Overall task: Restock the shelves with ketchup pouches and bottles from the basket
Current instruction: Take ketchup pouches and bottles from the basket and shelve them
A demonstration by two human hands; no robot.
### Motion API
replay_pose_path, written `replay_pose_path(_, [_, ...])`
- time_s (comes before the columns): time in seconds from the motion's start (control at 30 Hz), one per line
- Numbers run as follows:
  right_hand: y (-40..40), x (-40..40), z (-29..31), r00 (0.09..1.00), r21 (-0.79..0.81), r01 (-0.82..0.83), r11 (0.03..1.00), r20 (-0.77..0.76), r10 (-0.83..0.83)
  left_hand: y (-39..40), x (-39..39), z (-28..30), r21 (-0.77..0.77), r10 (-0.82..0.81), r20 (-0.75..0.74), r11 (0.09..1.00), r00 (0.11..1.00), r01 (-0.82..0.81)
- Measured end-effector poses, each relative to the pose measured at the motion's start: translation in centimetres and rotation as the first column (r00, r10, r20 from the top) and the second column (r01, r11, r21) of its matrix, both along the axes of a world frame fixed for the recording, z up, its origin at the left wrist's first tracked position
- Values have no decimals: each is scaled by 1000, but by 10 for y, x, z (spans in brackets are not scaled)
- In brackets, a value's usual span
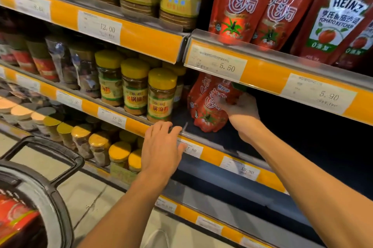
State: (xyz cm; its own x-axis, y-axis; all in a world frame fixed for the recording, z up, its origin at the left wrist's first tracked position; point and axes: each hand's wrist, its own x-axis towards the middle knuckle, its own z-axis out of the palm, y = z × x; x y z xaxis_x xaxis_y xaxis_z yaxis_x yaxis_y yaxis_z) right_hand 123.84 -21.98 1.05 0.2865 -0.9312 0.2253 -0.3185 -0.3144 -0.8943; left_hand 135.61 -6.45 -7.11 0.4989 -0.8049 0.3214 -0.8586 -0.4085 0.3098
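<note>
The ketchup pouches point(207, 104) look like glossy red plastic film, crinkled and catching the light; the Heinz pouch point(335, 19) at two o'clock has the same shiny film. The yellow-capped jars point(160, 96) at ten o'clock are clear and glossy, with smooth plastic-looking lids and paper-like labels. The shelf edge point(282, 78) is dull silvery metal fronted by a smooth orange strip under clear, shiny plastic, with matt white paper price tags point(216, 63). The basket point(40, 187) at seven o'clock is matt dark plastic, its handle ribbed. The floor tiles point(86, 189) look smooth and pale, faintly veined.
</note>
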Motion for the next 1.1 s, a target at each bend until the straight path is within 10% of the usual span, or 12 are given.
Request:
replay_pose_path(0.43, [4, -1, -43, 935, -60, -54, 997, -354, 30, -2, 4, -10, -76, -10, 27, 997, 1000, 12])
replay_pose_path(1.1, [-32, 14, -38, 965, 58, -162, 985, -201, 170, -3, 3, -12, -88, -3, -32, 996, 999, 0])
